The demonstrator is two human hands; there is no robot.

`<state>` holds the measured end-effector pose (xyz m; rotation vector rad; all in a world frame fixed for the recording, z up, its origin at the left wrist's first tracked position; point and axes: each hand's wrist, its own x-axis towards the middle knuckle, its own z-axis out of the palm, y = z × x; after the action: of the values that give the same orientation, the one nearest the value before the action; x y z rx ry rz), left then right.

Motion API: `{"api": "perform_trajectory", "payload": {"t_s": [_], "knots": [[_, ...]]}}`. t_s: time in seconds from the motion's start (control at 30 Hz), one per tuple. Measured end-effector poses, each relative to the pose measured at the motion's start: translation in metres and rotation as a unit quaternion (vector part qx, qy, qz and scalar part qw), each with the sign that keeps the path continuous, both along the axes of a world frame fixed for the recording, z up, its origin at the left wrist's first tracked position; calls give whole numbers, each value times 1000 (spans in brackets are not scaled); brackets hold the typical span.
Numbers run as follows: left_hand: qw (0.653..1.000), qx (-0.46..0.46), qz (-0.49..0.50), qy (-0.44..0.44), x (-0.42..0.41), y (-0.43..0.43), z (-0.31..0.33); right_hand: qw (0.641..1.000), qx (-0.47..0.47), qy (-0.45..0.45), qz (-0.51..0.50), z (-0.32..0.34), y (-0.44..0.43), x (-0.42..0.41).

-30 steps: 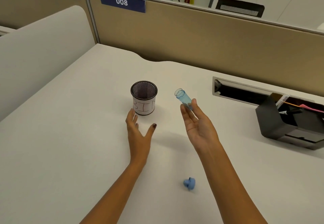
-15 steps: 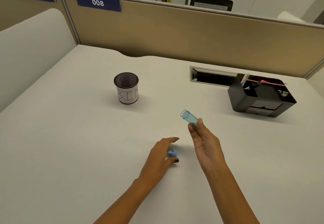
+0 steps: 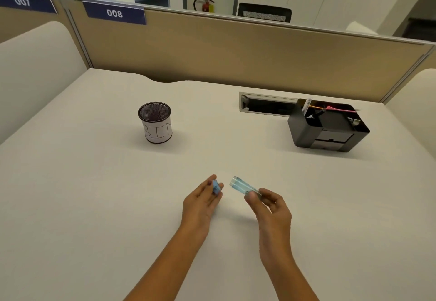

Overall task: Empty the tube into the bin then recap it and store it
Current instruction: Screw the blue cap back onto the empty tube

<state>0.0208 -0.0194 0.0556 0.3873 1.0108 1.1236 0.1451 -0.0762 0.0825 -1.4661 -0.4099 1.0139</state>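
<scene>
Cap and tube are held just apart above the counter [image 3: 94, 206].

Far left, the mesh bin [image 3: 155, 122] stands well clear; the blue cap [image 3: 215, 187] is pinched in the left hand [image 3: 203, 200], the open tube [image 3: 244, 186] gripped at its base by the right hand [image 3: 269, 206]. A misaligned push could let the cap slip, the organizer [image 3: 328, 128] waiting far right.

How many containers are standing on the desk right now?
2. The mesh bin stands at the left of the desk; the black organizer stands at the right by the cable slot. Nothing seems hidden.
</scene>
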Motion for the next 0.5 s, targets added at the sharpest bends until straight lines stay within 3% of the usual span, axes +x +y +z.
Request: {"api": "perform_trajectory", "payload": {"t_s": [0.07,0.13,0.5], "knots": [[989,-52,45,-130,-1,3,5,999,16,-42,15,0,-4,-6],[977,-79,71,-184,-2,4,9,996,29,-80,31,-2,-5,-13],[989,-61,48,-128,2,-3,27,957,111,-262,56,-2,-1,-26]]}}
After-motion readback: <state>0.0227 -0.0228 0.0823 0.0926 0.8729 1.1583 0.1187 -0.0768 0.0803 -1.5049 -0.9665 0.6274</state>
